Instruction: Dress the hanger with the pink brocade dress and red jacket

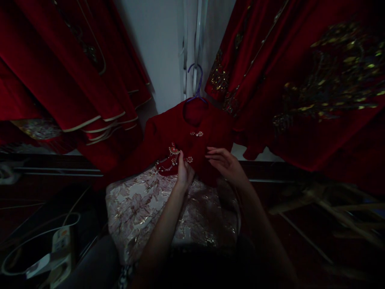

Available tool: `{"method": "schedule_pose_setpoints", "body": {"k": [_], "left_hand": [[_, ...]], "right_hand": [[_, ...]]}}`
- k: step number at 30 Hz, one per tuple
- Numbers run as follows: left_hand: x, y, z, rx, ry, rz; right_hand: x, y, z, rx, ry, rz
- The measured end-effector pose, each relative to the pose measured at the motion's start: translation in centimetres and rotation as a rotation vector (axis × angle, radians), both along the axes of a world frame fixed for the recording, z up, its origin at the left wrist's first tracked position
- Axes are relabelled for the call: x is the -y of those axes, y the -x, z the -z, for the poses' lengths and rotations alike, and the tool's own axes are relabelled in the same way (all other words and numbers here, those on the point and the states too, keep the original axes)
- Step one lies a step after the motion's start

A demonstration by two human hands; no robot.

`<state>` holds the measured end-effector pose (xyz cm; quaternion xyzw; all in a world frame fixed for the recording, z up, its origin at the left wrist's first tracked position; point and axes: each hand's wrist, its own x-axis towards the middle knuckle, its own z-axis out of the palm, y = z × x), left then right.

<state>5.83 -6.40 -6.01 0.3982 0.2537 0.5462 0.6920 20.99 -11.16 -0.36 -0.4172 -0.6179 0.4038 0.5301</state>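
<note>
A red long-sleeved jacket [162, 128] hangs in front of me on a purple hanger [199, 82]. Beaded clasps [197, 134] and a dangling beaded ornament [173, 151] decorate its front. My left hand [185, 172] pinches the jacket's lower front beside a beaded clasp, thumb on top and the other fingers mostly hidden. To its right, my right hand [227, 164] has its fingers stretched out close to the jacket front; whether they touch the cloth I cannot tell. Below the jacket spreads a shiny pale floral brocade [132, 204], partly behind my forearms.
Red garments with pale piping [99, 108] hang at left, and a red garment with gold sequins [333, 80] hangs at right. A white power strip [61, 253] with a looped cable lies at lower left. Blurred wooden bars [331, 216] stand at lower right in dim light.
</note>
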Motion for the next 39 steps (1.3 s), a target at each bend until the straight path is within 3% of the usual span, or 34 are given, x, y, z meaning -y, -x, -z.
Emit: {"method": "schedule_pose_setpoints", "body": {"k": [4, 6, 11, 15, 22, 25, 31, 39], "left_hand": [[-0.5, 1.2, 1.2, -0.029, 0.147, -0.139], [-0.9, 1.6, 1.6, -0.123, 0.142, -0.224], [-0.6, 1.6, 2.0, -0.372, -0.122, -0.294], [-0.5, 2.3, 1.7, -0.500, -0.253, -0.413], [-1.1, 3.9, 2.2, -0.740, -0.417, -0.859], [-1.5, 4.1, 2.7, -0.690, -0.396, -0.860], [-2.9, 4.3, 3.2, -0.572, -0.420, -0.683], [-3.7, 4.7, 3.3, -0.432, -0.310, -0.744]], "right_hand": [[-0.2, 1.2, 1.0, 0.148, 0.000, 0.103], [-0.8, 2.2, 2.2, 0.189, 0.008, 0.154], [-1.9, 3.7, 4.7, 0.171, 0.040, 0.124], [-2.3, 3.3, 5.1, 0.155, 0.039, 0.116], [-2.5, 3.4, 4.3, 0.106, -0.017, 0.107], [-3.0, 3.8, 3.8, 0.063, 0.004, 0.095], [-5.9, 5.2, 3.7, -0.038, -0.009, 0.074], [-8.6, 7.3, 4.5, -0.001, -0.076, 0.088]]}}
